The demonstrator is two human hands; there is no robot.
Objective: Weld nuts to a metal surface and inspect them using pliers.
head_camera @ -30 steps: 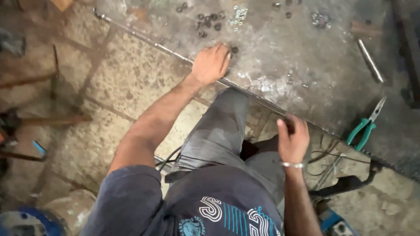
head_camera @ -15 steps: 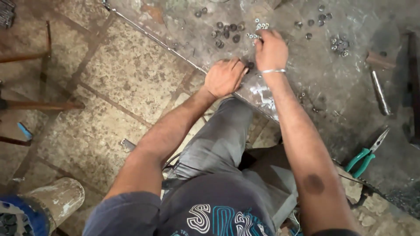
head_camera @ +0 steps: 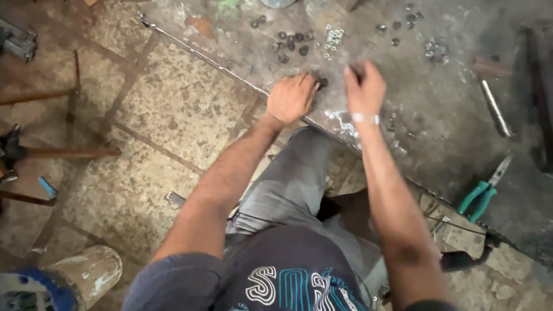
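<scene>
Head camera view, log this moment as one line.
left hand: resting on metal sheet edge | right hand: blurred, over sheet | washers: scattered beyond | pliers: lying to the right

- Metal sheet [head_camera: 403,109]: grey, scuffed and stained, lying flat on the tiled floor, its straight near edge running diagonally from upper left to lower right.
- Dark washers [head_camera: 291,46]: small round rings, scattered loose on the sheet above the left hand [head_camera: 291,97]; one dark ring [head_camera: 322,82] lies just beside that hand's fingertips.
- Bright nuts [head_camera: 333,37]: small, silver, clustered just right of the washers.
- Right hand [head_camera: 364,89]: resting on the sheet, blurred; whether it holds a part cannot be told.
</scene>
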